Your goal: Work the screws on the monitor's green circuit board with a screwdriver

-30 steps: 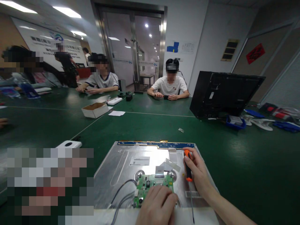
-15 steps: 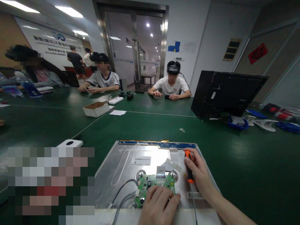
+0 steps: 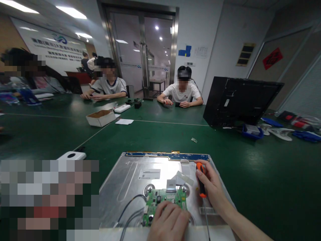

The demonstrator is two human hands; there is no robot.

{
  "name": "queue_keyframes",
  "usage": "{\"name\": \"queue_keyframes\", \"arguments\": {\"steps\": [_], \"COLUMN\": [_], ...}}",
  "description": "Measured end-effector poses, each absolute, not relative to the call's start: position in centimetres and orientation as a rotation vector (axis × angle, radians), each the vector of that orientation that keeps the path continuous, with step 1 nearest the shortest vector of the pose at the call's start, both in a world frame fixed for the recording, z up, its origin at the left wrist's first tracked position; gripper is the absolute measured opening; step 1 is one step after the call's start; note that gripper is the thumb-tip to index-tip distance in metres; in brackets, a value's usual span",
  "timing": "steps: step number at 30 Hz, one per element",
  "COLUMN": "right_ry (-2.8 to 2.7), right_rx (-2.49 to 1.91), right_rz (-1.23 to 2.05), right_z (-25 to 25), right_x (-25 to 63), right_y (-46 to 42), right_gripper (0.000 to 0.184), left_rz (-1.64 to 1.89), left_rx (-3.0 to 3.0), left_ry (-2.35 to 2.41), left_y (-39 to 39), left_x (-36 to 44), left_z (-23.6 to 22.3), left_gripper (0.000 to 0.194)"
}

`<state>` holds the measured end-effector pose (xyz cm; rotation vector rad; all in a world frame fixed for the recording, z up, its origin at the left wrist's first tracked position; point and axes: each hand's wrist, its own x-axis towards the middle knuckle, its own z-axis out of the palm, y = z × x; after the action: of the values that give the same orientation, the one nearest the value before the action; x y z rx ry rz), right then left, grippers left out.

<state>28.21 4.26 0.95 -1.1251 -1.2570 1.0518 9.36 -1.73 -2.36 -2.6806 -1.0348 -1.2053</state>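
Observation:
A green circuit board (image 3: pixel 163 197) lies on the metal back of a display panel (image 3: pixel 130 201), with a ribbon cable (image 3: pixel 171 185) at its top edge and dark cables at its left. My left hand (image 3: pixel 170 221) is on the lower part of this board, fingers bent over it; its fingertips are partly hidden. Within my right hand (image 3: pixel 213 189) is a screwdriver (image 3: pixel 201 180) with an orange and black handle. Its thin shaft points down toward me over the panel's right side, and the tip is not clearly visible. A blue circuit strip (image 3: pixel 160 155) runs along the panel's far edge.
On the green table (image 3: pixel 160 134) stand a black monitor (image 3: pixel 238 100) at right and an open white box (image 3: pixel 101 118) at left. A blue tray (image 3: pixel 252 132) sits by the monitor. Several people sit across the table. A blurred-out area covers the lower left.
The view has shifted slightly, so the scene sits a little further left. Both hands keep nearly the same place on the panel, the screwdriver still in my right hand.

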Motion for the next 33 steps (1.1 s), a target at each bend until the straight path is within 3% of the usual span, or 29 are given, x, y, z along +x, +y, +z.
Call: {"name": "queue_keyframes", "arguments": {"steps": [9,14,20,33], "right_ry": [-1.299,-1.309,-1.322,-1.313], "right_rx": [-1.149,-1.147,-1.148,-1.156], "right_rz": [1.007,1.007,1.008,0.993], "right_z": [0.8,0.7,0.9,0.8], "right_x": [28.2,28.3,28.3,28.4], "right_y": [4.2,4.2,4.2,4.0], "right_gripper": [0.036,0.036,0.038,0.035], "left_rz": [-1.176,-1.414,-1.458,-1.184], "left_rx": [-2.611,-2.387,-2.355,-2.617], "left_ry": [-1.067,-1.044,-1.037,-1.232], "left_y": [-1.4,-1.0,-1.1,-2.1], "left_x": [9.6,10.9,11.1,9.7], "left_z": [-2.6,-3.5,-3.0,-2.5], "left_gripper": [0.038,0.055,0.056,0.019]}}
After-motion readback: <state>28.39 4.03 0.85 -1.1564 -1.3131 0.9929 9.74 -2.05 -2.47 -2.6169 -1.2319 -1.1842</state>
